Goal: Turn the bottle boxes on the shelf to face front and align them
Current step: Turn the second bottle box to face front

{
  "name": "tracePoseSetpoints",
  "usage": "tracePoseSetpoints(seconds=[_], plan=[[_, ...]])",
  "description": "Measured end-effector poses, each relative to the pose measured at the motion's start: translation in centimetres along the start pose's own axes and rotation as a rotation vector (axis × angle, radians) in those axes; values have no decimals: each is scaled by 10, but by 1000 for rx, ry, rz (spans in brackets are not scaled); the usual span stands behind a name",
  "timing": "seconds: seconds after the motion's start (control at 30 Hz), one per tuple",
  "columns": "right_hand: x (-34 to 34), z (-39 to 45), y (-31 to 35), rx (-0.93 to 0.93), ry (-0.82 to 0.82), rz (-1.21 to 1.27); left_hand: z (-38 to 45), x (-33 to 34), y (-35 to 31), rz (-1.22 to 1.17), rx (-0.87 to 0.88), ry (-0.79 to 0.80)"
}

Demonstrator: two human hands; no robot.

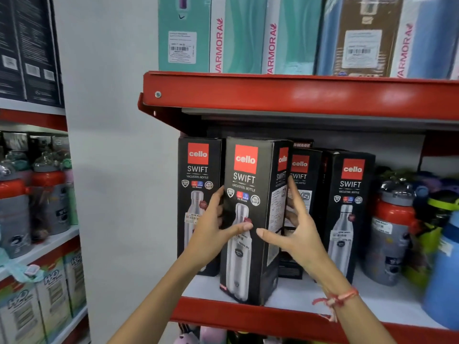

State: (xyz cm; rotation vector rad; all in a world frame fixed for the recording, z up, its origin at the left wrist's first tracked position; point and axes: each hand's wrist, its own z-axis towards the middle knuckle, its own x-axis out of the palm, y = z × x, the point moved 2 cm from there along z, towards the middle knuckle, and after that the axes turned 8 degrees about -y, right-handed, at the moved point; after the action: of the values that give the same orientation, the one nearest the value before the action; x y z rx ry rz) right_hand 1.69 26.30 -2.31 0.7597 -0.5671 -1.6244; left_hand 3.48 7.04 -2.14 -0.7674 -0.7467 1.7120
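Several black Cello Swift bottle boxes stand on the white shelf [305,297] with the red front lip. The second box from the left [246,259] sits forward of the row, near the lip, turned slightly so its right side shows. My left hand [213,229] grips its left edge with the thumb on the front face. My right hand [295,224] holds its right side, thumb on the front. The leftmost box [197,175] and the rightmost box [350,212] face front. Between them a box [301,180] stands further back, partly hidden.
Loose red-and-grey bottles [390,232] and a blue bottle [444,276] crowd the shelf's right end. The red shelf above [298,95] carries tall teal and blue boxes. A second rack on the left [37,232] holds more bottles and boxes.
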Motion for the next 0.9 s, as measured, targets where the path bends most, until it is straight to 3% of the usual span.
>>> tracePoseSetpoints(seconds=[0.17, 0.3, 0.63, 0.77, 0.9], plan=[[-6, 16, 0, 37, 222, 14, -7, 4, -4, -23, 45, -141], [-1, 36, 9, 49, 239, -33, -3, 6, -6, 62, 74, -260], [18, 55, 1, -11, -111, -367, 29, 35, 8, 342, 29, -301], [22, 50, -3, -95, -171, -504, 28, 40, 12, 440, 3, -312], [16, 40, 2, -280, -443, -522, 30, 38, 9, 640, 55, -292]])
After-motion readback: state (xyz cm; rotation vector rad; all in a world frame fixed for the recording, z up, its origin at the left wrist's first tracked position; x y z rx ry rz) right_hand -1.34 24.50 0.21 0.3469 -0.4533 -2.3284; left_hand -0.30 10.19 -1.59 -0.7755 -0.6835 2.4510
